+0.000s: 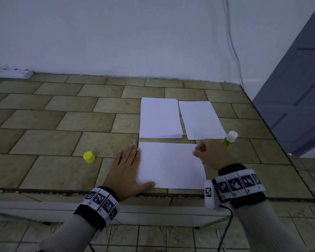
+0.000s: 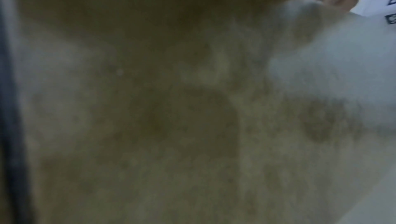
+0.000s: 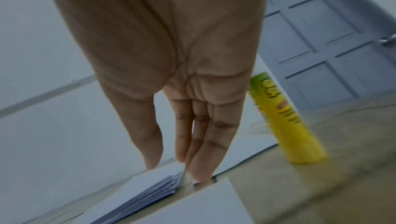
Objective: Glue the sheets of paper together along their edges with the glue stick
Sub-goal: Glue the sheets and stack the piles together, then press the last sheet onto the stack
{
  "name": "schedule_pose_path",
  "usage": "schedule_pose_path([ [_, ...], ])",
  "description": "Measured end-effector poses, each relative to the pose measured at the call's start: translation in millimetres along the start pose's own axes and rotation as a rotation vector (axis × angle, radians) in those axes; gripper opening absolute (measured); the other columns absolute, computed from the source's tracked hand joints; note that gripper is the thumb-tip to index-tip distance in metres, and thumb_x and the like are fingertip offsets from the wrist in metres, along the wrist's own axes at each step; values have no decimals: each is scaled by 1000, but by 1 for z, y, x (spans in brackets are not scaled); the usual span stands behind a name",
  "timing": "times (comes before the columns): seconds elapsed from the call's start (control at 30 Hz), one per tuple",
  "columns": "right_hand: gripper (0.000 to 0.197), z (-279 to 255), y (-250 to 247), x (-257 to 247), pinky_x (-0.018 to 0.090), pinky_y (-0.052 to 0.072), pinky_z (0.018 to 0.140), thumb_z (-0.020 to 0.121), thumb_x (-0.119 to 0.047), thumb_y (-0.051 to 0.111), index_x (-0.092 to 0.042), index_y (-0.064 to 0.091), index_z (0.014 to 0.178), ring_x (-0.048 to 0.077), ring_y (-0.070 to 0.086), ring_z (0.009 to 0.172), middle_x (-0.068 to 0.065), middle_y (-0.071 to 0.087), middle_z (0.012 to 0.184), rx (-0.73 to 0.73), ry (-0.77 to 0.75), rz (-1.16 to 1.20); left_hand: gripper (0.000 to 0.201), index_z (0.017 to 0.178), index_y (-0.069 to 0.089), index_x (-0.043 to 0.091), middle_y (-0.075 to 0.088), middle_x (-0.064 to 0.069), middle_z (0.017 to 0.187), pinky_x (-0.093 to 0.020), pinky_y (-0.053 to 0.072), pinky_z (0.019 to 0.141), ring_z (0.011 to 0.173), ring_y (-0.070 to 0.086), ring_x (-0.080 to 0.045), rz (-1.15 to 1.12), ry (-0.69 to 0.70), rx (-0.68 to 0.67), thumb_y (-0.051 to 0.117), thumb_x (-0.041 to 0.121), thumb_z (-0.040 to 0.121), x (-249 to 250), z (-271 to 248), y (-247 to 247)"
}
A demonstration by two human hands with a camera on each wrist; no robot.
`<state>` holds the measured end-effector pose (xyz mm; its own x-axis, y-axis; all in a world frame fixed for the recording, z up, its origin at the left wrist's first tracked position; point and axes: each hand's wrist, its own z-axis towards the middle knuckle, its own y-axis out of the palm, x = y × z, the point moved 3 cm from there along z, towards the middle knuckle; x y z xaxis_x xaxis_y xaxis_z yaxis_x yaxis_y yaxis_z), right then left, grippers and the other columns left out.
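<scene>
Dim, bluish light; blurred wrist views

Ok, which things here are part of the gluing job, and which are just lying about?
For the job: near sheet, paper stack, single far sheet, glue stick, yellow cap.

Lying about: power strip, white cable, door.

- The left wrist view is almost all blur: soft brown and grey patches, and you cannot tell what is what.
- The right hand [image 1: 205, 153] is smeared in the head view, so its fingers cannot be made out there.
- The glue stick [image 1: 229, 139] is partly hidden behind that hand, and the words on its label [image 3: 282, 107] are too blurry to read.
- The left hand [image 1: 127, 171] covers the left edge of the near sheet [image 1: 171, 166].
- The door [image 1: 296, 91] is cut off by the picture's right edge.
</scene>
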<state>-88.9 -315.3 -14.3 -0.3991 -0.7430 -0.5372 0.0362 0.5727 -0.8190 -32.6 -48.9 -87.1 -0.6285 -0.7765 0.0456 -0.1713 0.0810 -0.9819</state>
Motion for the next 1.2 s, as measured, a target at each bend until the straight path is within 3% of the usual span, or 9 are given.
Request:
schedule_pose_path([
  [0.17, 43, 48, -2, -22, 29, 40, 91, 89, -16, 62, -2, 49, 128, 26, 52, 115, 13, 56, 124, 92, -43, -91, 130, 151, -16, 6, -27, -9, 157, -43, -12, 120, 146, -24, -19, -22, 1, -1, -17, 95, 56, 0, -1, 0],
  [0.27, 47, 69, -3, -23, 33, 41, 92, 92, -16, 58, 1, 41, 132, 30, 47, 122, 18, 50, 132, 54, 29, -186, 126, 151, -17, 7, -28, -9, 157, -42, -13, 120, 146, -26, -18, -23, -3, 6, -17, 93, 59, 0, -1, 1],
  [0.33, 38, 79, 0, -21, 34, 42, 86, 94, -17, 54, 3, 45, 124, 32, 49, 119, 20, 51, 129, -2, 85, -262, 126, 152, -17, 7, -28, -8, 157, -42, -12, 120, 146, -25, -18, -21, -1, 6, -17, 93, 60, 0, -1, 1],
  [0.4, 19, 83, 2, -21, 33, 40, 79, 94, -19, 55, 0, 51, 95, 32, 54, 114, 19, 56, 123, -44, 134, -351, 126, 152, -15, 7, -25, -9, 159, -42, -12, 120, 146, -24, -18, -16, -1, 11, -17, 93, 60, 0, -1, 1],
  [0.5, 39, 90, 4, -18, 27, 37, 72, 90, -21, 62, -10, 35, 64, 25, 56, 91, 11, 61, 94, -56, 170, -412, 125, 153, -13, 7, -22, -9, 159, -42, -12, 120, 147, -22, -18, -13, 2, 21, -15, 93, 62, -1, -2, 2],
  [0.57, 36, 91, 3, -18, 26, 40, 69, 87, -19, 67, -7, 40, 65, 24, 53, 83, 9, 55, 80, -24, 179, -421, 124, 153, -11, 7, -21, -8, 160, -42, -11, 120, 147, -20, -17, -22, 10, 31, -13, 92, 64, -2, -2, 2],
  [0.7, 15, 92, 1, -15, 32, 47, 76, 90, -6, 59, 0, 62, 104, 32, 61, 101, 18, 62, 110, 67, 174, -400, 123, 154, -9, 8, -20, -7, 160, -42, -11, 120, 147, -20, -16, -38, 15, 43, -12, 93, 64, -1, -1, 2],
  [0.97, 28, 90, -50, -35, 32, 42, 65, 99, -11, 40, 7, 61, 106, 31, 61, 91, 18, 63, 101, 342, 120, -199, 119, 154, -9, 13, -20, -1, 159, -40, -10, 121, 147, -18, -12, -135, 19, 66, -9, 93, 66, -3, -2, 1],
  [1.2, 18, 48, -72, -76, 24, 32, 68, 93, -21, 53, -6, 60, 100, 19, 50, 79, 11, 63, 95, 454, -293, -8, 116, 156, 7, 17, -3, 13, 157, -32, 2, 121, 146, -4, -2, -605, -37, 222, 5, 94, 69, -12, 1, -8],
])
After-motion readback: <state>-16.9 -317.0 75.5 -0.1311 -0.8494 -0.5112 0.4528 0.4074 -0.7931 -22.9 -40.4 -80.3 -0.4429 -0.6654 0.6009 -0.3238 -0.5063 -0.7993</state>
